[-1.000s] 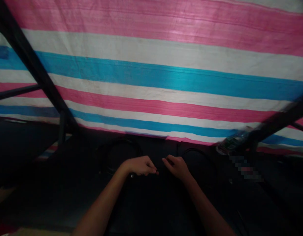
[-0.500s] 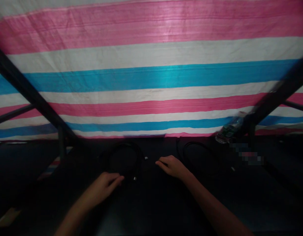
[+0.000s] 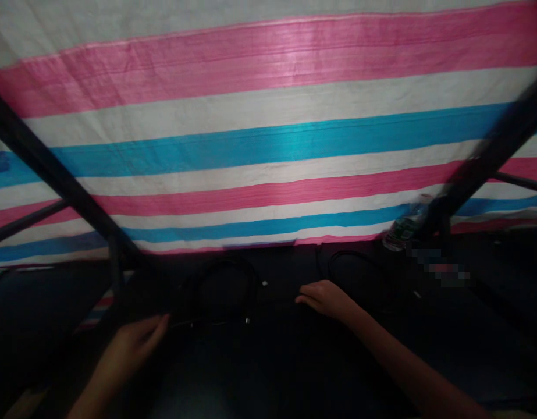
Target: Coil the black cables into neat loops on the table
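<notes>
The scene is dim. My left hand [image 3: 135,340] reaches out low on the left over the dark table [image 3: 268,361], fingers stretched toward a coiled black cable [image 3: 222,291] with pale connector ends; it holds nothing I can see. My right hand [image 3: 324,298] rests palm down on the table near the middle, fingers loosely extended, just left of a second coiled black cable [image 3: 359,276]. Whether its fingertips touch that cable is too dark to tell.
A pink, white and blue striped tarp [image 3: 268,145] hangs behind the table. Dark metal frame bars [image 3: 54,174] slant across at left and right. A plastic bottle [image 3: 405,224] lies at the table's back right.
My left hand has drawn away from my right hand, sliding down and left past the left coil. The right hand has stayed near the middle. The view has tilted slightly.
</notes>
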Action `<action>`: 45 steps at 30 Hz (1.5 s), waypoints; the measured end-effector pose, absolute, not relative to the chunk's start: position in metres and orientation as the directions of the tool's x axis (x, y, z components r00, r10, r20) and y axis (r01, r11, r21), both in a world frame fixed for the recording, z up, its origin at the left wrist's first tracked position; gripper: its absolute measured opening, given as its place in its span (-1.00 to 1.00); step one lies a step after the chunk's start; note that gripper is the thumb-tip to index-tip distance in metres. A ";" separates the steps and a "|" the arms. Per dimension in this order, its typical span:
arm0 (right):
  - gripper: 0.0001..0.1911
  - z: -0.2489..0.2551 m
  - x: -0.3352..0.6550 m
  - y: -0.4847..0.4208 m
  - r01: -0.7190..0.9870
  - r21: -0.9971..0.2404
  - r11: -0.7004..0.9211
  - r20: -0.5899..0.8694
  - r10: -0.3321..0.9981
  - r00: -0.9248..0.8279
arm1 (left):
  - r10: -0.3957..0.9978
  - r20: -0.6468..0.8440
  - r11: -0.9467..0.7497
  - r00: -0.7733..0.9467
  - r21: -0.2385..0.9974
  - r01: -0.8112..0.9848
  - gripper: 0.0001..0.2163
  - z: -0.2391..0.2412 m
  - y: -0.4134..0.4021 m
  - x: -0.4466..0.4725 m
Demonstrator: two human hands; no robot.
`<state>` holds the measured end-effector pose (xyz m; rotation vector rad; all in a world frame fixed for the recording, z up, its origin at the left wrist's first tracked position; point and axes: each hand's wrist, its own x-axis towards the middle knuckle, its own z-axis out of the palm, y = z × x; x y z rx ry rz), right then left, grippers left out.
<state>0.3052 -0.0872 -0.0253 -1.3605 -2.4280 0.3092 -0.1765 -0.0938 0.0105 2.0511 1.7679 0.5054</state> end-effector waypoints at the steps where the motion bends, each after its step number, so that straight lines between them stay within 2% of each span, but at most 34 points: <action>1: -0.59 -0.026 0.316 -0.089 0.798 -0.357 0.486 0.173 0.873 -0.455 | 0.992 0.029 -0.123 0.126 0.501 0.857 -0.60 0.008 -0.095 -0.182; 5: -0.62 -0.026 0.359 -0.100 0.847 -0.354 0.397 0.144 0.918 -0.370 | 0.991 0.024 -0.129 0.134 0.477 0.869 -0.62 -0.007 -0.095 -0.197; 9: -0.68 -0.024 0.381 -0.108 0.888 -0.306 0.344 0.174 0.937 -0.302 | 0.982 0.059 -0.185 0.178 0.457 0.870 -0.64 -0.028 -0.091 -0.197; 13: -0.74 -0.029 0.369 -0.113 0.969 -0.219 0.119 0.245 0.967 -0.064 | 0.970 0.105 -0.242 0.218 0.441 0.864 -0.66 -0.045 -0.090 -0.189; 16: -0.72 -0.038 0.346 -0.114 0.975 -0.224 0.002 0.327 0.942 0.073 | 0.974 0.153 -0.214 0.164 0.407 0.888 -0.65 -0.051 -0.091 -0.185; 19: -0.69 -0.046 0.322 -0.115 0.966 -0.255 0.036 0.432 0.898 0.080 | 0.978 0.196 -0.138 0.070 0.358 0.923 -0.63 -0.049 -0.091 -0.184; 22: -0.59 -0.051 0.307 -0.114 0.960 -0.272 0.062 0.465 0.882 0.075 | 0.973 0.228 -0.112 0.043 0.298 0.948 -0.60 -0.045 -0.092 -0.181; 28: -0.44 -0.062 0.298 -0.115 0.949 -0.301 0.091 0.459 0.886 0.061 | 0.921 0.373 -0.213 0.117 0.228 0.950 -0.60 -0.045 -0.087 -0.170; 33: -0.41 -0.067 0.294 -0.119 0.950 -0.281 0.133 0.485 0.874 0.021 | 0.859 0.493 -0.299 0.135 0.269 0.916 -0.64 -0.045 -0.073 -0.148; 35: -0.41 -0.069 0.292 -0.118 0.956 -0.265 0.128 0.489 0.872 0.019 | 0.810 0.567 -0.356 0.150 0.272 0.894 -0.69 -0.042 -0.070 -0.123; 39: -0.41 -0.072 0.287 -0.116 0.973 -0.218 0.078 0.519 0.853 0.048 | 0.674 0.692 -0.575 0.258 0.273 0.771 -0.80 -0.030 -0.072 -0.039; 45: -0.45 -0.073 0.287 -0.119 0.978 -0.168 0.121 0.547 0.837 -0.010 | 0.502 0.679 -0.842 0.535 0.244 0.480 -0.75 -0.017 -0.083 0.087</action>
